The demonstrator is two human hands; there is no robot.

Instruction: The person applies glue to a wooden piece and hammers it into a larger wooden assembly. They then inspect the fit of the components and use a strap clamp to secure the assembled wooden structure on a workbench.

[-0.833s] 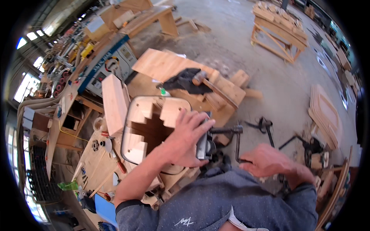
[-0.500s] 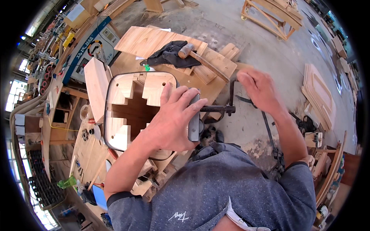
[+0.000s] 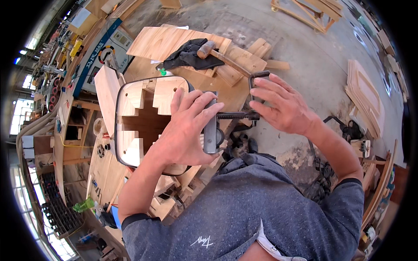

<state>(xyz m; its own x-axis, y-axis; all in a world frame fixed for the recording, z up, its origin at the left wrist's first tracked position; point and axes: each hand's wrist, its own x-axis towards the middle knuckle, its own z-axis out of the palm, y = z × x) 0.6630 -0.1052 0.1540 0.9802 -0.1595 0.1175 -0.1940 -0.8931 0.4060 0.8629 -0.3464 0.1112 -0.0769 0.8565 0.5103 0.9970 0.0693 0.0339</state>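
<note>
A squarish wooden frame (image 3: 169, 96) with pale corner blocks and a dark hollow middle has a thin dark band (image 3: 116, 117) around its rim. Against its right side sits the grey metal body of a band clamp (image 3: 210, 138). My left hand (image 3: 185, 130) is closed over that body, fingers across the top and thumb below. A dark threaded rod (image 3: 230, 115) runs right from it to a bent crank handle (image 3: 260, 74). My right hand (image 3: 285, 102) is at the crank, its fingers stretched and apart, tips against the crank arm.
Beyond the frame lie a mallet (image 3: 226, 61), black cloth (image 3: 189, 54) and wide boards (image 3: 170, 41) on the workbench (image 3: 230, 98). A thick timber (image 3: 106, 89) stands left. Shaped panels (image 3: 365, 91) are stacked on the right. A blue-and-white machine (image 3: 98, 58) is back left.
My right hand has moved left and its fingers have opened from around the crank handle. The crank has turned. My left hand stays on the clamp.
</note>
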